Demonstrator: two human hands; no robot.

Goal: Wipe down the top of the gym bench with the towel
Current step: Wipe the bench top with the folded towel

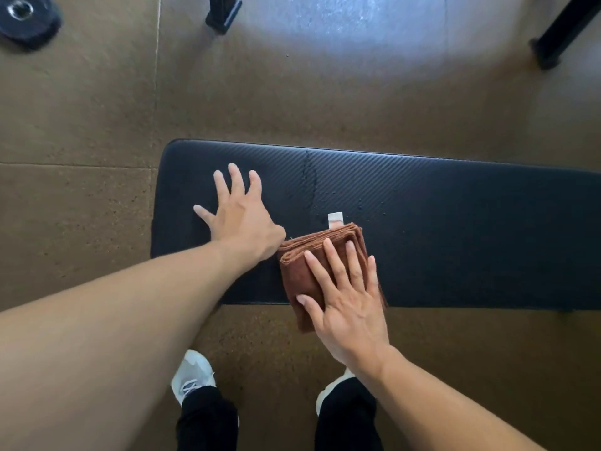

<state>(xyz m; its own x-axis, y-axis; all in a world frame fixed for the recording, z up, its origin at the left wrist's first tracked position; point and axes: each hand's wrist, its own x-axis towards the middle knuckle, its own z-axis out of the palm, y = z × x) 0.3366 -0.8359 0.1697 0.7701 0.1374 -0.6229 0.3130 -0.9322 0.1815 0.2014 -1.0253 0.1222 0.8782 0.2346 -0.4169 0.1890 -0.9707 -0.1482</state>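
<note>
A black padded gym bench (439,229) runs across the middle of the view, its left end in sight. A folded rust-brown towel (297,271) with a white tag lies on the bench near its front edge and hangs slightly over it. My right hand (348,297) presses flat on the towel with straight fingers. My left hand (240,216) rests flat on the bench top to the left of the towel, fingers spread. Small wet drops and a streak show on the bench behind the towel.
The floor is brown rubber matting. A black weight plate (27,19) lies at the top left. Black equipment feet stand at the top centre (224,14) and top right (559,34). My feet in white shoes (192,375) stand in front of the bench.
</note>
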